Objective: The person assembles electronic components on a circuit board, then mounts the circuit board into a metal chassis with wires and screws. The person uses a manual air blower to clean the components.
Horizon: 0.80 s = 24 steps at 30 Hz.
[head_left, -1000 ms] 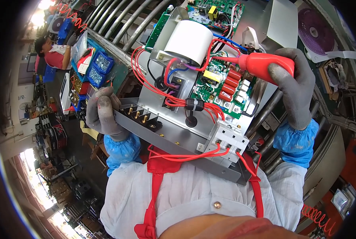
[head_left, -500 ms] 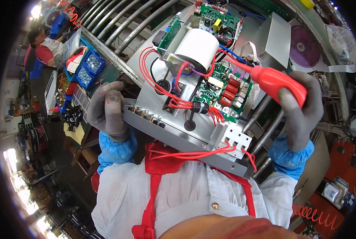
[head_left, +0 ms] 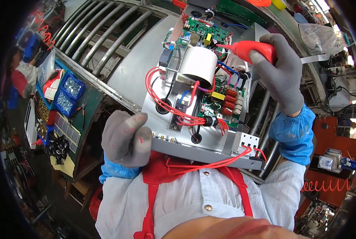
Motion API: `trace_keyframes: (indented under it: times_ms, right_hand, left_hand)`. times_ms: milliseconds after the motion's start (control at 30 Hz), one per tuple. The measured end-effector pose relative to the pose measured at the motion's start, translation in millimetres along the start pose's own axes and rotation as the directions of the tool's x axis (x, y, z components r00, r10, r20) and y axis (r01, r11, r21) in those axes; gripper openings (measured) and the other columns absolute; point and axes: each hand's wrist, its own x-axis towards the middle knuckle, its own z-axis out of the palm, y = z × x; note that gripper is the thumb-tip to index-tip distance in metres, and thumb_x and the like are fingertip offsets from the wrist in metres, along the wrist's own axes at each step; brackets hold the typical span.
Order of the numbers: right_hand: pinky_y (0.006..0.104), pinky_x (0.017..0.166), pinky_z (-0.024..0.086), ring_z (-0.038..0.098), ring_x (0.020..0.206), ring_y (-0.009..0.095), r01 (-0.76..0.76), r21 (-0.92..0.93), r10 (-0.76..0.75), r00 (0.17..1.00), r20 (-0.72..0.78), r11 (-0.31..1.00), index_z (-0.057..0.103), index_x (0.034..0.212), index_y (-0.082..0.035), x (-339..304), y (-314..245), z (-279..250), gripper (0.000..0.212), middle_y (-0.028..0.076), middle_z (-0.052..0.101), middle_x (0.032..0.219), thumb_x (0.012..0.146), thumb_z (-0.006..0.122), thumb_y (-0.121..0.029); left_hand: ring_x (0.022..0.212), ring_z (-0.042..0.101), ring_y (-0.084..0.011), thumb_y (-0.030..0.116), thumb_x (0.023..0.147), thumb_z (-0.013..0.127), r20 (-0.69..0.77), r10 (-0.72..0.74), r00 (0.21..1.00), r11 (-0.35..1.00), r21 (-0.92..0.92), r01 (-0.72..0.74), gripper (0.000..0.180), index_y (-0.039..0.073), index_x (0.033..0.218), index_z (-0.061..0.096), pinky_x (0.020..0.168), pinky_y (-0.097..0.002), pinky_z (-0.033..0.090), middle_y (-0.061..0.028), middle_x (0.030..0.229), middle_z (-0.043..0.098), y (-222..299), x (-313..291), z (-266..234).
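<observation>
My gloved right hand is closed around a red squeeze bottle with a thin nozzle. The bottle lies nearly level, its tip pointing left over the far green circuit board. My gloved left hand is curled beside the left end of the grey metal chassis; whether anything is between its fingers is hidden. Inside the chassis stand a white cylinder, a nearer green board with dark red components, and looped red wires. A white breaker block sits at the near right corner.
The chassis rests on a roller conveyor with metal bars. To the left are blue trays of screws, pliers and black parts. Another person sits at far left. A plastic bag lies at far right.
My right hand has moved the bottle away and left, from above the nearer board to the far board. My left hand has moved right and down along the chassis end. The view has shifted.
</observation>
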Motion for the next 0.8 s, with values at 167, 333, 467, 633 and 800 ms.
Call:
trace_keyframes:
  times_ms: [167,333,467,633,800]
  right_hand:
    - [0.028,0.067,0.05,0.061,0.074,0.015,-0.165,0.181,0.17,0.985,-0.014,0.97,0.06,0.1,-0.001,-6.1,-13.0,-20.6,0.028,0.009,0.062,0.085,0.079,0.068,-0.019]
    - [0.0217,0.062,0.042,0.054,0.07,0.011,-0.329,0.172,0.371,0.848,-0.38,0.929,0.061,0.107,0.001,-28.1,4.0,-40.8,0.035,0.007,0.06,0.089,0.083,0.06,-0.025]
    - [0.0201,0.05,0.034,0.047,0.06,0.008,-0.361,0.643,0.671,0.662,-0.334,0.676,0.059,0.102,-0.002,-57.2,34.7,-33.9,0.032,0.006,0.055,0.077,0.089,0.057,-0.03]
    - [0.0232,0.048,0.037,0.043,0.054,0.011,-0.105,0.993,0.688,0.716,0.117,-0.059,0.049,0.119,0.001,-127.6,40.2,-4.6,0.04,0.013,0.058,0.087,0.097,0.046,-0.032]
    - [0.0242,0.052,0.04,0.045,0.062,0.013,-0.04,0.847,0.492,0.799,0.345,-0.53,0.048,0.123,0.005,-186.0,7.3,-1.7,0.044,0.019,0.06,0.097,0.098,0.046,-0.031]
  left_hand:
    - [0.053,0.048,-0.0219,0.002,0.07,0.062,0.063,0.06,0.996,0.997,-0.051,-0.057,0.027,-0.002,0.096,0.063,0.048,-0.0333,0.038,-0.0096,0.07,0.055,-8.7,0.6,-6.6]
    - [0.053,0.047,-0.0196,0.004,0.075,0.06,0.036,0.099,0.994,0.993,-0.071,-0.096,0.026,-0.004,0.1,0.06,0.048,-0.0317,0.038,-0.0099,0.07,0.055,-12.2,-3.9,-4.5]
    - [0.054,0.046,-0.013,0.018,0.086,0.055,-0.163,-0.233,0.959,0.961,-0.189,0.202,0.029,-0.007,0.101,0.059,0.048,-0.0287,0.037,-0.0084,0.067,0.054,-0.6,-13.8,10.6]
    - [0.053,0.042,-0.0102,0.041,0.094,0.041,-0.257,-0.395,0.882,0.893,-0.335,0.302,0.054,-0.008,0.105,0.059,0.046,-0.0252,0.033,-0.0032,0.061,0.048,-15.6,-29.7,24.9]
    - [0.065,0.055,-0.0161,0.048,0.092,0.04,-0.258,-0.362,0.896,0.916,-0.279,0.29,0.059,-0.006,0.101,0.062,0.058,-0.0268,0.041,-0.0088,0.074,0.06,-36.6,-43.5,8.4]
